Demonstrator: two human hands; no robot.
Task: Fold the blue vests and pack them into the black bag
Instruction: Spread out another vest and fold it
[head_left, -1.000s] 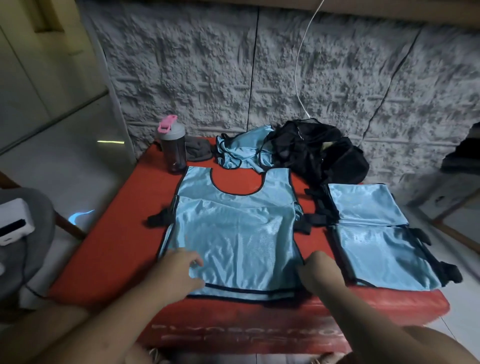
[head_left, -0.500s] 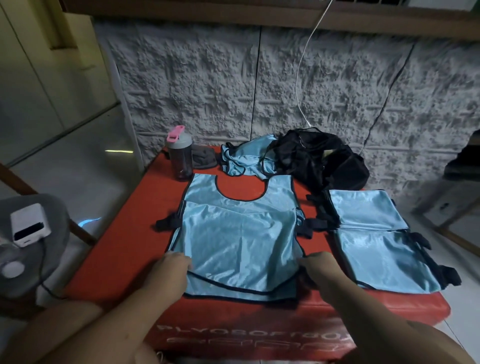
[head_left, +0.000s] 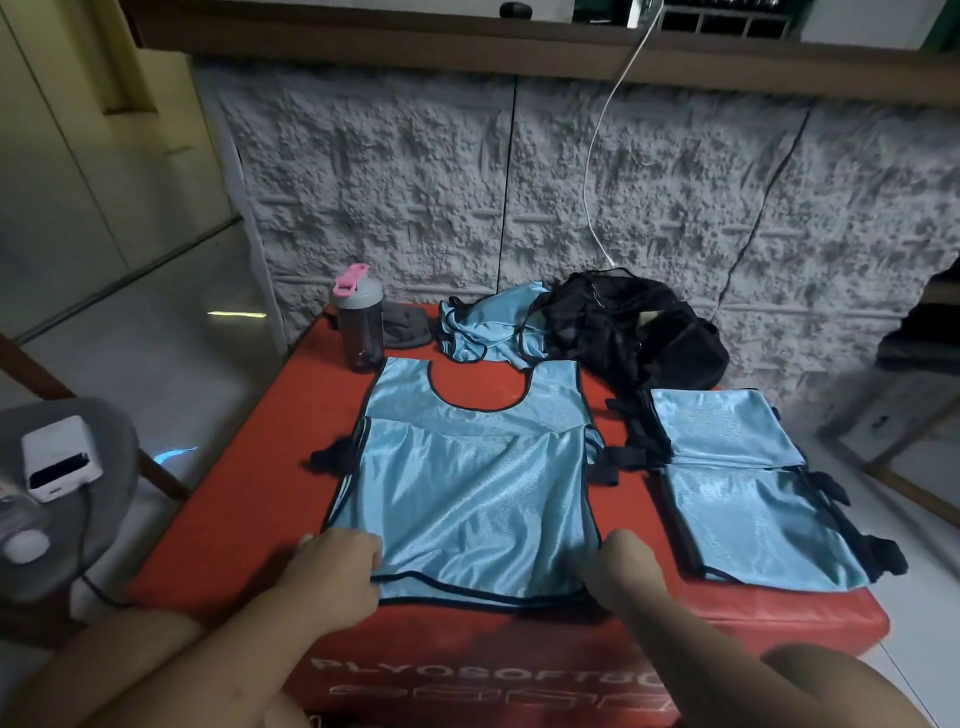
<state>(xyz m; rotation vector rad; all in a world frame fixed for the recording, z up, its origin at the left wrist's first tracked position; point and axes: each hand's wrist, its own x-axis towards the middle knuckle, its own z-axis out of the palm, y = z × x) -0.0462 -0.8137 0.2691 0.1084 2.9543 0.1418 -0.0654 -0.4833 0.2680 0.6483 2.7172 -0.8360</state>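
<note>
- The left hand (head_left: 340, 569) and right hand (head_left: 626, 569) sit at the two near corners of the spread blue vest (head_left: 467, 488), which lies flat on the red surface (head_left: 249, 519). On each hand the fingers curl onto the hem and seem to pinch it, though the fingertips are hidden from this angle.
- Risk: the fabric looks slick. If one hand lifts ahead of the other, the fold could skew, or a corner could slip free and leave a crooked crease.
- The black side straps (head_left: 327, 457) may catch or bunch inside the fold.
- To the right, just beside it, lie folded vests (head_left: 737, 483); dragging the spread one sideways could disturb them.
- Farther back a crumpled vest (head_left: 488, 327) touches the black bag (head_left: 634, 332); a bottle (head_left: 358, 317) stands near the far left corner.
</note>
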